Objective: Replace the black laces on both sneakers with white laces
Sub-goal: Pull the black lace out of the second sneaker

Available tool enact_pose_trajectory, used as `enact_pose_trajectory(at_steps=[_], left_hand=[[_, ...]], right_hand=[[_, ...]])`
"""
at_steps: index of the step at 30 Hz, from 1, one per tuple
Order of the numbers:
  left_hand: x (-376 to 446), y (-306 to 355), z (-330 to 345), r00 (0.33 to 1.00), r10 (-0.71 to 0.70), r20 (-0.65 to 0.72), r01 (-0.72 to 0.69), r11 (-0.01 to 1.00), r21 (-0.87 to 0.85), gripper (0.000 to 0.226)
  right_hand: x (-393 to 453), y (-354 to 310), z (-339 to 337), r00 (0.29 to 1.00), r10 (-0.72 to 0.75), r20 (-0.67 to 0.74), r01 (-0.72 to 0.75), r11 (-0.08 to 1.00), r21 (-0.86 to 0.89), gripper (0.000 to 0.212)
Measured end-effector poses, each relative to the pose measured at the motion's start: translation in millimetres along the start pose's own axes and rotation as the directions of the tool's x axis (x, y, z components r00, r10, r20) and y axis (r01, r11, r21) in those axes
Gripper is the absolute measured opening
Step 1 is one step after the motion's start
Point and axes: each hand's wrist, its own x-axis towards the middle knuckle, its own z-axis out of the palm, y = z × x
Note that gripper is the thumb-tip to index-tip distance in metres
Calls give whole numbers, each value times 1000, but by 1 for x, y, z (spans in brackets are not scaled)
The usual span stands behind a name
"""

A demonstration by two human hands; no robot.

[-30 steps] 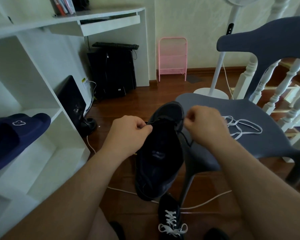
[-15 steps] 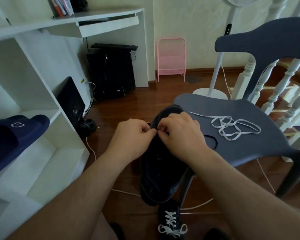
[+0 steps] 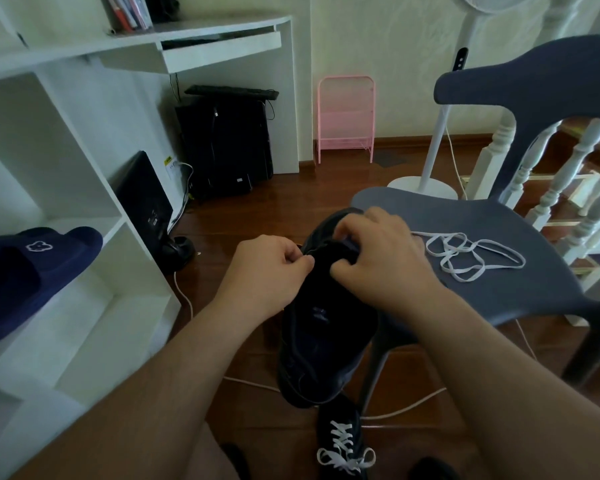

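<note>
Both the left hand and right hand pinch at the dark sneaker; a slipped grip could drop it or knock the white lace off the chair.

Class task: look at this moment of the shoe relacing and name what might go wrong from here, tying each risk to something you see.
1. The white lace lies in a loose tangle on the chair seat; it may knot when lifted.
2. The black sneaker hangs in the air, held only near its top by the left hand and right hand; if either grip slips, it could drop onto the relaced sneaker below.
</note>
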Motion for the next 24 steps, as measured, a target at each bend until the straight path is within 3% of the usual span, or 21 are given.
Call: enact_pose_trajectory(at_steps=[3, 8, 12, 15, 20, 24], left_hand=[[0, 3, 4, 1000, 26, 5, -26, 999, 26, 38], [0, 0, 3, 1000, 3, 18, -3, 1000, 23, 38], [2, -7, -7, 999, -45, -22, 45, 999, 19, 41], [3, -12, -12, 998, -56, -39, 56, 998, 7, 41], [1, -6, -5, 999, -39, -26, 39, 999, 16, 40], [2, 0, 2, 1000, 1, -3, -1, 1000, 31, 41]], right_hand=[[-3, -10, 11, 996, -87, 13, 87, 992, -94, 20], [-3, -13, 16, 988, -133, -82, 122, 984, -133, 13], [8, 9, -2, 994, 49, -99, -60, 992, -112, 13], [11, 28, -18, 987, 139, -84, -135, 990, 50, 13], [-1, 0, 2, 996, -91, -15, 91, 995, 36, 22], [-3, -12, 21, 987, -152, -59, 147, 985, -86, 18]])
